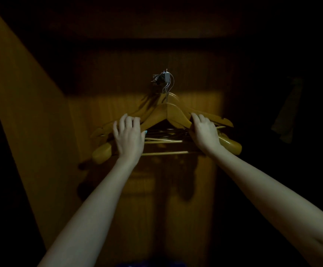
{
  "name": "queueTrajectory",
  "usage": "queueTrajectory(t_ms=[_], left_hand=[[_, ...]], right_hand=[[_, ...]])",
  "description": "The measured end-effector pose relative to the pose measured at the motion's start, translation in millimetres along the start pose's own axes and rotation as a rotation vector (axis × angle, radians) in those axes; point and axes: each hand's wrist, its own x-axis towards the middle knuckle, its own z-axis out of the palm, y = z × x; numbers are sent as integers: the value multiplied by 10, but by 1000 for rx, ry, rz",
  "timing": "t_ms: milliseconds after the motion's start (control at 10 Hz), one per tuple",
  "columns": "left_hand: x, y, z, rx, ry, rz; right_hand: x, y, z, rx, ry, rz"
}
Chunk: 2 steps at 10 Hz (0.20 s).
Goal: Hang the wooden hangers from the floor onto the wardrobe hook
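Left hand (129,136) curls over wooden hangers (166,114), right hand (205,132) likewise, seemingly gripping; hangers on wardrobe hook (165,77).

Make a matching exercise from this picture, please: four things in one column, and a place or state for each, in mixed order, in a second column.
Column 1
1. left hand
2. right hand
3. wardrobe hook
4. wooden hangers

Column 2
A. hang together in a bunch
B. metal, highest of the four
C. holds the right side of the bunch
D. holds the left side of the bunch

Pairs: 1-D, 2-C, 3-B, 4-A
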Motion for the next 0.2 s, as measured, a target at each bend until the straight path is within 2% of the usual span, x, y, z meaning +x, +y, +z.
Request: queueTrajectory(t_ms=[100, 200], left_hand=[[43, 11, -37, -17, -71, 10], [29, 27, -90, -22, -61, 0]], right_hand=[[10, -12, 3, -3, -25, 10], [-1, -32, -68, -34, -77, 57]])
